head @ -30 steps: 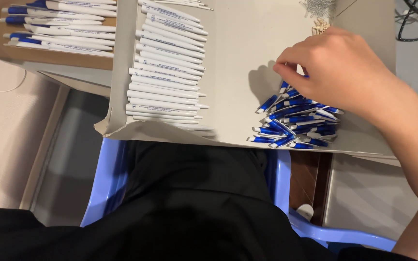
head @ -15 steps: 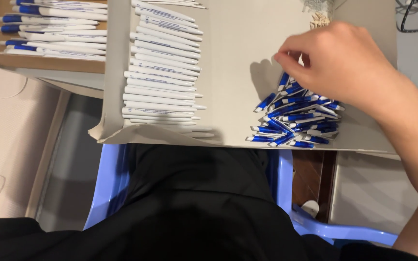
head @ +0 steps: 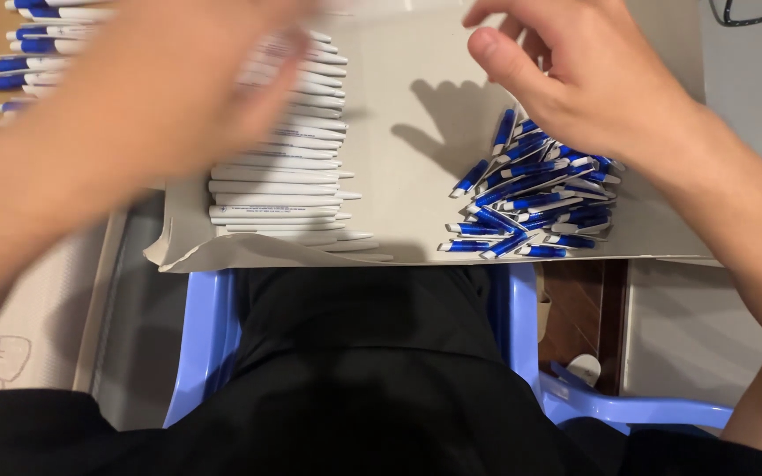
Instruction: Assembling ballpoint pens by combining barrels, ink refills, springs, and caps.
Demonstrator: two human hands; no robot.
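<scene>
Right hand [head: 597, 75] hovers just above the far edge of the heap of blue pen parts [head: 531, 198], fingers loosely curled and apart, thumb stretched toward the middle of the cardboard sheet [head: 416, 115]; nothing shows in its grip. That heap lies on the sheet's right part, near the edge closest to the person. Left hand [head: 169, 88] is a blur over the row of white pen barrels [head: 280, 181], which runs in a neat stack along the sheet's left side; whether its fingers are spread or closed on anything cannot be told. Beyond the sheet's left edge lie finished blue-and-white pens [head: 28, 62]. Below the sheet, a pale blue plastic chair [head: 209, 344] shows.
</scene>
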